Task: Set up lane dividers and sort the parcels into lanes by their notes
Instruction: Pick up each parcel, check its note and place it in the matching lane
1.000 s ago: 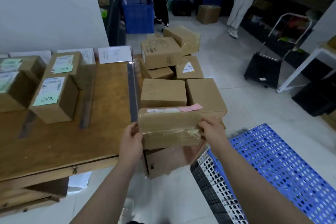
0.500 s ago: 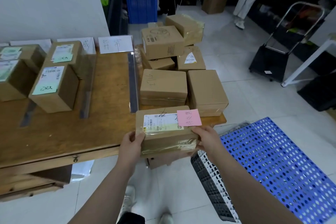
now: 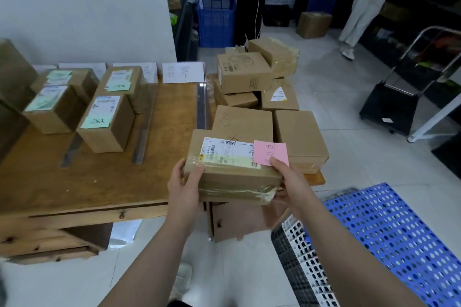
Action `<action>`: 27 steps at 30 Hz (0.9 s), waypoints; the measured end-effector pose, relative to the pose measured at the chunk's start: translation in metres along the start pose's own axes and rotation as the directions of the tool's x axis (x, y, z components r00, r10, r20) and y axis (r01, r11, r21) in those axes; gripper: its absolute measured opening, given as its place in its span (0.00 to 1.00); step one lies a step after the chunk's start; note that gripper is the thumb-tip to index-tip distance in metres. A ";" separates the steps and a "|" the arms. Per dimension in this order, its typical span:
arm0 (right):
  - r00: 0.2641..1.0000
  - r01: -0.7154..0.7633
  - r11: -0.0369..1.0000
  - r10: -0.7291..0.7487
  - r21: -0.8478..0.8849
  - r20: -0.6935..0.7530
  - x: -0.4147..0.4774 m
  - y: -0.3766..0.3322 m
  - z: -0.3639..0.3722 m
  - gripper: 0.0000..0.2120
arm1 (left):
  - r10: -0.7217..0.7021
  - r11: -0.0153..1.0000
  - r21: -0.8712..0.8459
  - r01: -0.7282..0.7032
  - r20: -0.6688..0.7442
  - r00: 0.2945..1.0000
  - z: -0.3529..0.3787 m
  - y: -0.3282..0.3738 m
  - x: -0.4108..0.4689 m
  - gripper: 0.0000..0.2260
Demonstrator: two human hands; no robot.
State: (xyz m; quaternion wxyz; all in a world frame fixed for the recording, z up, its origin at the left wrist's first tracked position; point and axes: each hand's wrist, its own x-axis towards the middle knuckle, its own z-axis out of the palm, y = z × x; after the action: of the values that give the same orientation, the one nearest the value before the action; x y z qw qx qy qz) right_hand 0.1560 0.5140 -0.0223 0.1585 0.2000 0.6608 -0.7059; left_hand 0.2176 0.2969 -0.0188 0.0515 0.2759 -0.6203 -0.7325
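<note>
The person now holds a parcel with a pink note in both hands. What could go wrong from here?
1. The pink note seems to reach past the edge of the held parcel, under the thumb of the right hand; it could peel off.
2. The clear divider strip lies on the way to the lanes; a low carry might knock it.
3. The pile of parcels behind is uneven, its top box tilted; a bump may topple it.
</note>
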 end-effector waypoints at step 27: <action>0.927 0.056 0.935 0.082 -0.350 0.366 -0.009 -0.076 0.282 0.20 | -0.040 0.999 0.011 0.041 -0.118 0.992 -0.206 0.120 0.099 0.36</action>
State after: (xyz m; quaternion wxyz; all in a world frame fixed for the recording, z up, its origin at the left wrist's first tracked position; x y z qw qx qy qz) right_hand 0.1065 0.2389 0.0614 0.3200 0.0341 0.7330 -0.5993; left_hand 0.1987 0.0478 0.0436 0.0715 0.3316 -0.6152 -0.7117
